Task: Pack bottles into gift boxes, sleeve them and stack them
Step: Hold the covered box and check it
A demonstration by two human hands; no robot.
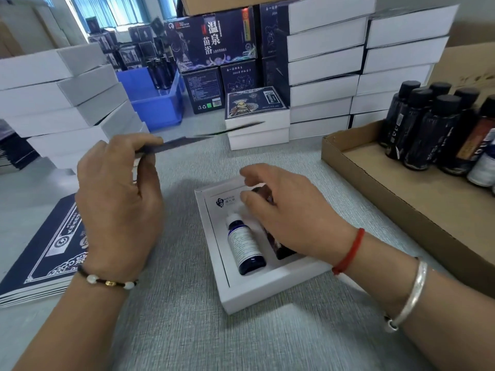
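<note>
The dark bottle (270,228) is pressed into the gift box (249,285) at six o'clock by the loosely open right hand (292,212); a flat sleeve (187,141), pinched in the left hand (117,199), should be opened squarely.

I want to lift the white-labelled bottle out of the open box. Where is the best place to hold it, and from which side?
Take the white-labelled bottle by its label-covered body, pinching across its width from directly above. It lies flat in the white gift box, cap pointing away, so only its upper side is free. The right hand and a dark bottle crowd its right side, so keep the grip narrow.
</note>
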